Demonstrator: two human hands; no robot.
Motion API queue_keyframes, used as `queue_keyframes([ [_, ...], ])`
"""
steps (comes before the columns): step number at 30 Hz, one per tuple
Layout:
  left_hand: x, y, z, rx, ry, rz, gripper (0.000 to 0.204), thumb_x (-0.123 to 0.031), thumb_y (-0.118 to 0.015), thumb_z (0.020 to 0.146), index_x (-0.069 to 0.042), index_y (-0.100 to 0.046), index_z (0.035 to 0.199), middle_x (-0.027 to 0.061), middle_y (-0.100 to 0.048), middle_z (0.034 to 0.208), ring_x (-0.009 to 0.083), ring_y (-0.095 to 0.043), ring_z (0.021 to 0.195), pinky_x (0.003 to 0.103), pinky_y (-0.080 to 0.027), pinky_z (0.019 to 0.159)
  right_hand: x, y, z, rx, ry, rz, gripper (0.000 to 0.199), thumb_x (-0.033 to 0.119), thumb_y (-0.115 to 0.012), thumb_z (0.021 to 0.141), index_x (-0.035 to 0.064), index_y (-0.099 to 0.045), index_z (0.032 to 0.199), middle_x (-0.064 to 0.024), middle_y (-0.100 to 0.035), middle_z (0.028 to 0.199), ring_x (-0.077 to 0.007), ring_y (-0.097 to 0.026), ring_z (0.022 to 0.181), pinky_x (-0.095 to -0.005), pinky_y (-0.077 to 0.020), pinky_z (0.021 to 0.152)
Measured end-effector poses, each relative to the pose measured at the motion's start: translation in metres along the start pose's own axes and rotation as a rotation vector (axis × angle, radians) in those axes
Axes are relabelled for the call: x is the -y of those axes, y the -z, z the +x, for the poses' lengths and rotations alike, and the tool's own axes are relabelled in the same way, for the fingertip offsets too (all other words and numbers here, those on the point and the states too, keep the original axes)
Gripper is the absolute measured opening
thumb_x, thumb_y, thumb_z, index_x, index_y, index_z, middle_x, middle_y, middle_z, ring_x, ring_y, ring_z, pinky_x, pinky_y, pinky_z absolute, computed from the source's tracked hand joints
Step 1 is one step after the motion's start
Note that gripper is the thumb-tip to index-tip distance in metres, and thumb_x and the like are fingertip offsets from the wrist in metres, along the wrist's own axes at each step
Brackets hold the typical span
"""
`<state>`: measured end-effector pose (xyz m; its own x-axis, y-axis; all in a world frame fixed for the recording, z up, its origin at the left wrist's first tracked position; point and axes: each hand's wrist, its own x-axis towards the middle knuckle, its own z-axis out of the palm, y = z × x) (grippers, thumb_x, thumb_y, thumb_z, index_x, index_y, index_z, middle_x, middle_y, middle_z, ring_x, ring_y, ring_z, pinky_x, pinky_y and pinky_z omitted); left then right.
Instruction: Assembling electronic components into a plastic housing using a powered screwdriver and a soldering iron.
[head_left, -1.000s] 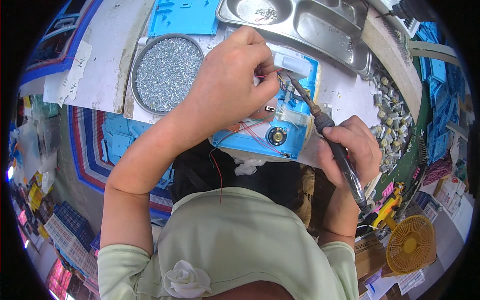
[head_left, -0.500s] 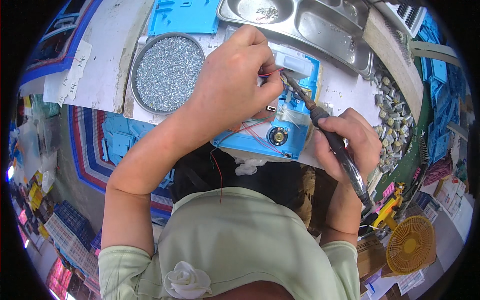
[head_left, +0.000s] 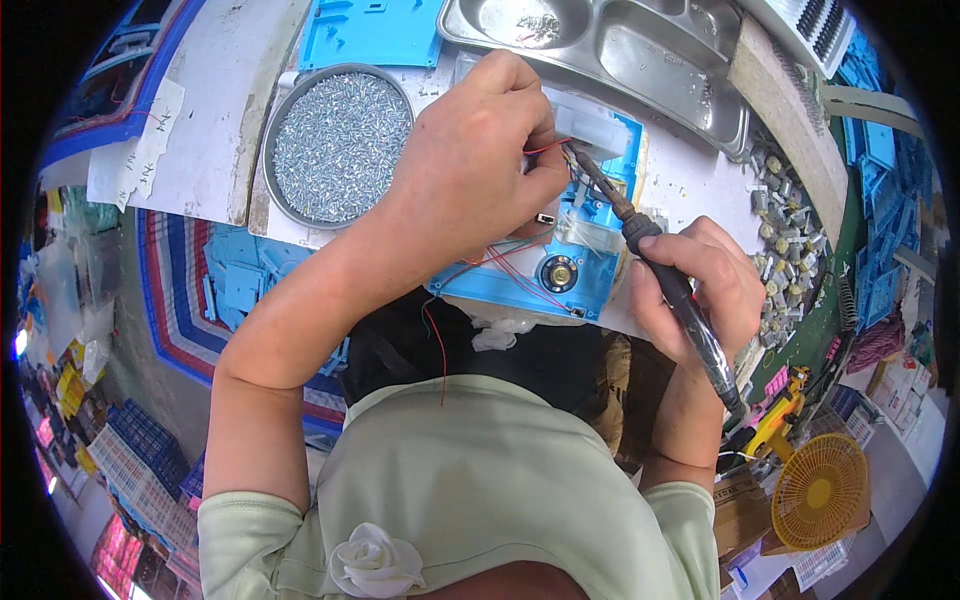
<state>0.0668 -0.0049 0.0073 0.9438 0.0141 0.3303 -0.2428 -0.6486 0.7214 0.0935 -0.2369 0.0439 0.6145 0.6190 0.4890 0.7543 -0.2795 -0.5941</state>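
Note:
My right hand point(head_left: 704, 290) grips a soldering iron point(head_left: 672, 274) by its dark handle. The iron's tip slants up and left to the wires beside my left fingertips. Pinched between the thumb and fingers of my left hand point(head_left: 490, 150) is a thin red wire point(head_left: 548, 148). Under both hands lies a blue plastic housing point(head_left: 600, 285) with a small round speaker point(head_left: 558, 273) in its near part. Several red wires and a small switch point(head_left: 544, 218) show next to it. My left hand hides part of the housing.
A round tin of small screws point(head_left: 340, 145) stands left of my left hand. Beyond the housing is a steel compartment tray point(head_left: 670, 70). Small motors point(head_left: 780, 240) lie heaped at the right. A blue plastic panel point(head_left: 370, 35) sits at the far left.
Both hands keep nearly the same place and grip. The iron's tip has shifted very slightly at the wires, and the view has moved a little.

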Motion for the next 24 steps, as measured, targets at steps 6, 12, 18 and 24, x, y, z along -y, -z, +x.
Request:
queue_keyframes([
  [6, -0.0002, -0.0007, -0.0004, -0.014, -0.006, 0.001, 0.012, -0.001, -0.076, 0.075, 0.002, -0.064, 0.079, 0.0076, -0.056, 0.089, 0.017, -0.061, 0.069, 0.029, -0.051, 0.06, -0.0016, -0.0003, -0.0009, -0.004, 0.015, -0.014, 0.031, -0.004, -0.079, 0.068, 0.0048, -0.069, 0.096, -0.0062, -0.061, 0.066, -0.0214, -0.053, 0.053, -0.0321, -0.0421, 0.051],
  [12, 0.0005, -0.0014, -0.0007, -0.03, -0.017, -0.009, 0.012, -0.001, -0.075, 0.076, 0.003, -0.064, 0.079, 0.0073, -0.056, 0.088, 0.0155, -0.06, 0.068, 0.028, -0.049, 0.059, 0.0003, 0.0005, -0.0021, -0.002, 0.02, -0.015, 0.032, -0.004, -0.079, 0.068, 0.0053, -0.069, 0.097, -0.0055, -0.058, 0.064, -0.0216, -0.052, 0.052, -0.0325, -0.0414, 0.05],
  [18, 0.0017, -0.0029, -0.0016, -0.034, -0.011, -0.018, 0.012, -0.002, -0.075, 0.077, 0.003, -0.064, 0.079, 0.0071, -0.056, 0.088, 0.0148, -0.06, 0.067, 0.028, -0.049, 0.058, -0.0004, 0.0001, -0.0049, -0.012, 0.014, -0.029, 0.03, -0.003, -0.079, 0.069, 0.0059, -0.069, 0.096, -0.0051, -0.057, 0.064, -0.0216, -0.052, 0.053, -0.0329, -0.0409, 0.05],
  [24, -0.0002, -0.0009, -0.001, -0.036, -0.033, 0.006, 0.012, -0.002, -0.075, 0.077, 0.003, -0.065, 0.079, 0.0075, -0.056, 0.089, 0.015, -0.06, 0.067, 0.028, -0.049, 0.059, -0.001, 0.0026, -0.006, -0.01, 0.022, -0.031, 0.032, -0.002, -0.08, 0.069, 0.0071, -0.069, 0.097, -0.0042, -0.055, 0.063, -0.0215, -0.051, 0.052, -0.0328, -0.0402, 0.049],
])
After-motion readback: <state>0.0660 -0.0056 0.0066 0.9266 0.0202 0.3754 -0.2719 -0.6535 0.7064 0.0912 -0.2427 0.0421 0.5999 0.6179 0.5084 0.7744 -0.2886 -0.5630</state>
